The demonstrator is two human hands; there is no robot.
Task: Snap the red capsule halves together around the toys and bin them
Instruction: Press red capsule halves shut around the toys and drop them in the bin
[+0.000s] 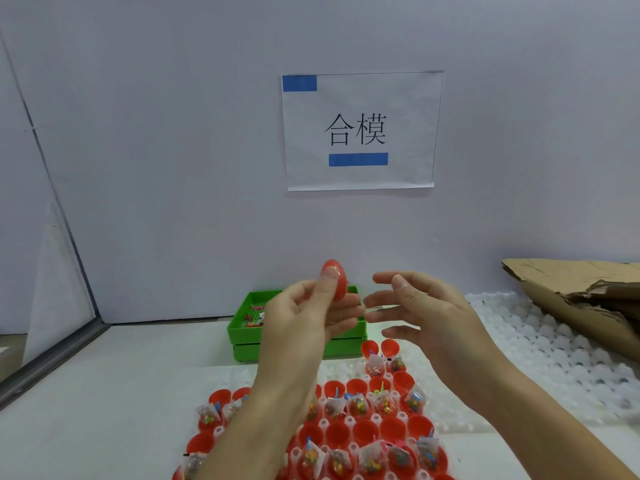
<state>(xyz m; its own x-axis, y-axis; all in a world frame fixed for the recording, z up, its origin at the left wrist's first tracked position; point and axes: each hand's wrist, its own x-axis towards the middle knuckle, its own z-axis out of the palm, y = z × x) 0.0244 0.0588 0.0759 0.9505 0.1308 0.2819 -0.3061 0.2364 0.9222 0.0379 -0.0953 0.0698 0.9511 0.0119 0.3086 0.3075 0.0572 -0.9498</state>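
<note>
A closed red capsule [335,279] is held up above the table's far side, pinched by the left hand [304,317] between thumb and fingers [346,306]. The right hand [433,313] hovers just beside it, fingers spread and released. Behind them sits a green bin [249,336]; below, red capsule halves [363,431] with bagged toys [384,400] fill a white tray [239,375].

On the desk [104,393], nearest: tray of capsule halves [346,434], many holding toy packets [375,363]; behind it, bin [249,327] against the wall; sign [360,129] above; right, foam sheets [554,341], cardboard [571,292] on them.
</note>
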